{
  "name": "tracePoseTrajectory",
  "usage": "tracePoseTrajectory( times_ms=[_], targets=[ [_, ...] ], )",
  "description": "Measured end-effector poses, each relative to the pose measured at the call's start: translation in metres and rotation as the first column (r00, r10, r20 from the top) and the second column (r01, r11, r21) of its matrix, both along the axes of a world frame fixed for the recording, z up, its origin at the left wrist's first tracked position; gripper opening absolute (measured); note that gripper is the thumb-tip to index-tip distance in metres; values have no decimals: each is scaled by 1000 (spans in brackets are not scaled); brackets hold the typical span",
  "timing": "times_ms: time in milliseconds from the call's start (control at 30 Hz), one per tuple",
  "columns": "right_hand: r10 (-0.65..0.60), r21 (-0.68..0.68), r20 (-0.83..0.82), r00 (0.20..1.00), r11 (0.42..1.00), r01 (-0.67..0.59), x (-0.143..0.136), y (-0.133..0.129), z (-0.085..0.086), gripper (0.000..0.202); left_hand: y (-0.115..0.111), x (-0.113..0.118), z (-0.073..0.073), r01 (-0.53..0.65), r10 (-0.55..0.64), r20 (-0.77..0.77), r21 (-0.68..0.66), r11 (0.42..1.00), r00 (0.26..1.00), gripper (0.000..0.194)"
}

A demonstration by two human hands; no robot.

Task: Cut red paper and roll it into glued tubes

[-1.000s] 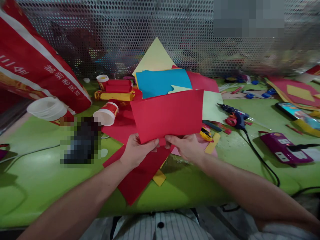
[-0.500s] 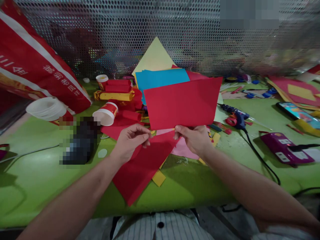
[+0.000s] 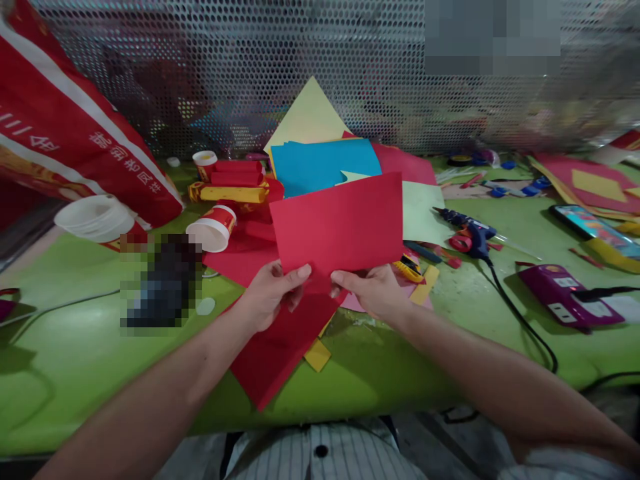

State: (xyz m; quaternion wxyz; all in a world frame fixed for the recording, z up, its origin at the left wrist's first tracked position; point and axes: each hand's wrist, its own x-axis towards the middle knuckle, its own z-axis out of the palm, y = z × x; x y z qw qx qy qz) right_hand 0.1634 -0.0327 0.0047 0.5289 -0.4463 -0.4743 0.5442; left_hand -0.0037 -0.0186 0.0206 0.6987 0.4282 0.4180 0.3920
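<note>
A rectangular sheet of red paper [image 3: 343, 223] is held up above the table, tilted toward me. My left hand [image 3: 267, 290] pinches its lower left edge, thumb in front and fingers behind. At the lower edge further right, my right hand [image 3: 375, 290] grips the same sheet, also with the thumb in front. Beneath the hands lies a larger red sheet [image 3: 275, 353], one corner pointing at the table's front edge. Small yellow paper pieces [image 3: 318, 355] poke out beside it. Blue paper [image 3: 320, 163] and pale yellow paper [image 3: 310, 110] rest behind the held sheet.
To the right lie a glue gun [image 3: 470, 233] with its cord, a purple power strip [image 3: 565, 293] and a phone [image 3: 585, 227]. On the left are paper cups [image 3: 213, 227], rolled red paper [image 3: 237, 173] and a large red bag [image 3: 85, 120]. A perforated metal panel [image 3: 225, 67] stands behind.
The red sheet has moved left and lower, toward me. My left hand has come onto its lower edge and taken hold, while my right hand keeps its grip.
</note>
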Motion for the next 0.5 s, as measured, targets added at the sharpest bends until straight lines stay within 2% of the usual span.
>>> tracePoseTrajectory(
  times_ms=[67,267,500],
  targets=[
    [23,-8,14,1000,1000,-23,-2,-1,3,18,0,0,-3,14,-14,-22,38,999,1000,33],
    [98,-119,39,994,989,-92,-4,-3,7,12,-2,0,-12,-31,54,-119,186,982,991,25],
    [65,-151,85,994,987,-52,-1,-2,1,15,-3,-1,-6,17,27,-166,260,965,986,22]
  ],
)
